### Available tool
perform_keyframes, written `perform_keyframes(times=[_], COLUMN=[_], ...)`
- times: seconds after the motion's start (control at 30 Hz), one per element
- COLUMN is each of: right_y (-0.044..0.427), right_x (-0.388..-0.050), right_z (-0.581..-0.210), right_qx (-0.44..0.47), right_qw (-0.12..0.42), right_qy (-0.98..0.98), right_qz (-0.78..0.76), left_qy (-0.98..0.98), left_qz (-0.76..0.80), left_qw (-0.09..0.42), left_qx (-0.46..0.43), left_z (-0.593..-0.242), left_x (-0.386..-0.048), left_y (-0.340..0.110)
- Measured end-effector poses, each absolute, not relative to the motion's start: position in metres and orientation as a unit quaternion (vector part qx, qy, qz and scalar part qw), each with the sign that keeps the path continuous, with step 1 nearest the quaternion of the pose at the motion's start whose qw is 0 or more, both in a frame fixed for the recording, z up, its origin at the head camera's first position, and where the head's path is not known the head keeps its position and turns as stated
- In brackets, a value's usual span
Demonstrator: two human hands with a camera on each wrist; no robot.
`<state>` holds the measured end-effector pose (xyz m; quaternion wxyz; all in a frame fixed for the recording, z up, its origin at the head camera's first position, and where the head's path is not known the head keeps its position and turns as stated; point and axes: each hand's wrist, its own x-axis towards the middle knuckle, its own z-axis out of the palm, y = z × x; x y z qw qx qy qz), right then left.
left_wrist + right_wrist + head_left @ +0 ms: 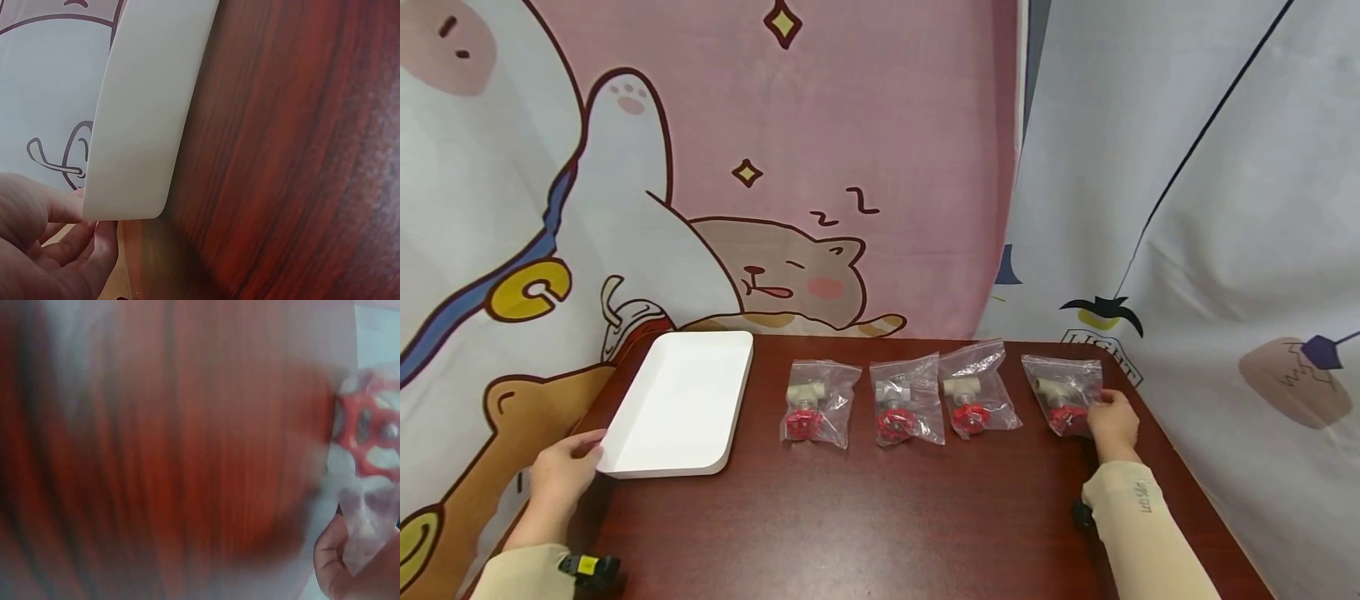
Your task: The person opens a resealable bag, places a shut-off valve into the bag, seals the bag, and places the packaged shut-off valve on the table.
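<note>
A white tray (677,404) lies at the left of the table. My left hand (563,471) is at its near left corner, and in the left wrist view the thumb and fingers (106,250) pinch the end of the tray's wall (140,125). At the far right, my right hand (1114,423) pinches the edge of a clear plastic bag (1078,373) with a valve inside. That valve has a beige body and a red handwheel (369,428). The right wrist view is blurred, with the gripped plastic at its right edge.
Several more bagged valves lie in a row along the far part of the table: one bag (820,404) beside the tray, then another (906,400) and another (977,390). The brown wooden table (880,508) meets printed curtains (880,108) at its back and sides.
</note>
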<state>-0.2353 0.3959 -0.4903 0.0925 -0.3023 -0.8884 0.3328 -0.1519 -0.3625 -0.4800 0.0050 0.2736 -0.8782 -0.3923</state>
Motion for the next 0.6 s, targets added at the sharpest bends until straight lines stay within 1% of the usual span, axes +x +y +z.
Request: perform_keyframes(times=[0.33,0.47,0.53,0.6], right_y=[0.405,0.408,0.407,0.406], right_x=[-0.226,-0.222,-0.219,-0.216], right_z=[-0.479,-0.473,-0.468,-0.463], right_qx=[-0.263,-0.236,-0.216,-0.198], right_qw=[0.039,0.057,0.076,0.088], right_qy=[-0.916,-0.933,-0.940,-0.944], right_qz=[0.301,0.265,0.252,0.247], left_qy=[-0.884,-0.888,-0.891,-0.897], left_qz=[-0.382,-0.371,-0.361,-0.349], left_qw=[0.011,0.017,0.033,0.065], left_qx=[0.271,0.272,0.271,0.264], left_z=[-0.476,-0.475,-0.474,-0.471], left_x=[-0.150,-0.149,-0.148,-0.148], left_y=[-0.362,-0.361,-0.359,-0.355])
